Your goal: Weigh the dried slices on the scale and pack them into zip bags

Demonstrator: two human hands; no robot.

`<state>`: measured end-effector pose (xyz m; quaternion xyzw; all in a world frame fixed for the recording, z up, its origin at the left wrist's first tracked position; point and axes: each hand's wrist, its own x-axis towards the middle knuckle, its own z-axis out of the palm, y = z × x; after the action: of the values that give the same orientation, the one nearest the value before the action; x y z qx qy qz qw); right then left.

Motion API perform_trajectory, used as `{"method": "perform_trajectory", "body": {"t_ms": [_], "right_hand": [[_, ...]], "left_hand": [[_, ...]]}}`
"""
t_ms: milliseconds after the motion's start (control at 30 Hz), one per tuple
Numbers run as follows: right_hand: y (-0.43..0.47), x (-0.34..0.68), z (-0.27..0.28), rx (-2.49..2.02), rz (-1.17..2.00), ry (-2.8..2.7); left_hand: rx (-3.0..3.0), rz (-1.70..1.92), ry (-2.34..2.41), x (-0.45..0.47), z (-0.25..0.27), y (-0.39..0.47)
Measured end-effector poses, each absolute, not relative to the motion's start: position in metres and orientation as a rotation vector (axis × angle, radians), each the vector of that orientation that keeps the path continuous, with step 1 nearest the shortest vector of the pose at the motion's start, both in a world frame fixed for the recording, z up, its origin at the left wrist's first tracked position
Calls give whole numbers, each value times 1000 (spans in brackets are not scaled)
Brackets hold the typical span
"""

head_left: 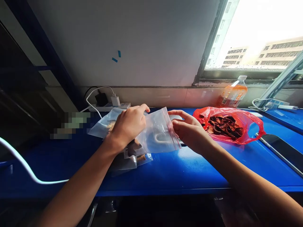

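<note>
A clear zip-lock bag (pixel 158 134) with a red-striped closure stretches between my two hands above the blue table (pixel 180 176). My left hand (pixel 130 124) is closed on the bag's left part, knuckles up, its fingertips mostly hidden. At the closure end, my right hand (pixel 188 129) pinches the bag's edge between thumb and fingers. Dark brown pieces show in the bag's lower left corner, though I cannot tell whether they lie inside it or beneath. Other clear bags (pixel 144 158) with brown and pale dried pieces lie under and left of my left hand.
To the right sits an open red plastic bag (pixel 251 129) of dark dried peel-like pieces. Beyond it stands an orange drink bottle (pixel 234 93); a phone (pixel 284 148) lies far right. A power strip (pixel 127 105) with chargers is by the wall. A white cable (pixel 26 164) crosses the left side.
</note>
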<state>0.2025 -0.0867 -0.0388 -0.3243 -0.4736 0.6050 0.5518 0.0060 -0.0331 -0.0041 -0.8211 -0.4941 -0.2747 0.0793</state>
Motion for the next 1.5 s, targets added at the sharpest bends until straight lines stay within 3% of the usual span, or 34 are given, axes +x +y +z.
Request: {"method": "perform_trajectory", "body": {"t_ms": [233, 533, 1000, 1500], "right_hand": [[-90, 198, -44, -764, 1432, -1098], [-88, 199, -42, -790, 1429, -1052], [-86, 196, -53, -752, 1345, -1099], [-91, 194, -57, -933, 1192, -1277]], "left_hand": [[-2351, -805, -1384, 4, -17, -33], [-2728, -969, -530, 16, -14, -52], [-2773, -992, -480, 20, -27, -44], [-2881, -725, -511, 17, -22, -44]]}}
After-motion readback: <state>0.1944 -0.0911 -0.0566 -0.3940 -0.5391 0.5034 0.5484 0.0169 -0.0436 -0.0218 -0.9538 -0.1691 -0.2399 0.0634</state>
